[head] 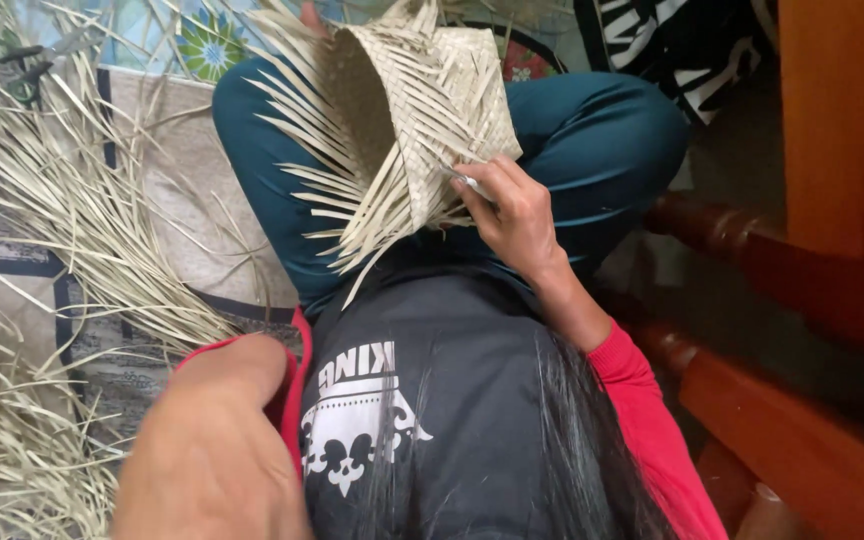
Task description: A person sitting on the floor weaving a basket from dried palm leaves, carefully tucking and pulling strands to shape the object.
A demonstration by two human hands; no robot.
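The right hand (517,215) rests against the lower edge of a half-woven palm-leaf basket (422,95), fingers curled narrowly around a thin metal tool (467,183) whose tip meets the weave. The basket lies on its side across the person's lap, its opening turned toward the left, with loose unwoven strip ends fanning out from the rim and hanging down over the thigh.

The left hand (217,450) sits very close to the camera at the lower left, blurred; only its back and wrist show, so whether it holds anything or how the fingers stand cannot be told. It is well apart from the basket.

The person sits cross-legged in teal trousers (602,140), with a dark printed shirt (422,400) over red sleeves (652,420). Long dark hair falls down over the shirt.

To the left, a large heap of loose dried leaf strips (62,200) spreads over a patterned floor mat (182,200). A pair of green-handled scissors (17,65) lies at the upper left among the strips. To the right stands reddish-brown wooden furniture (802,300), near the person's knee.
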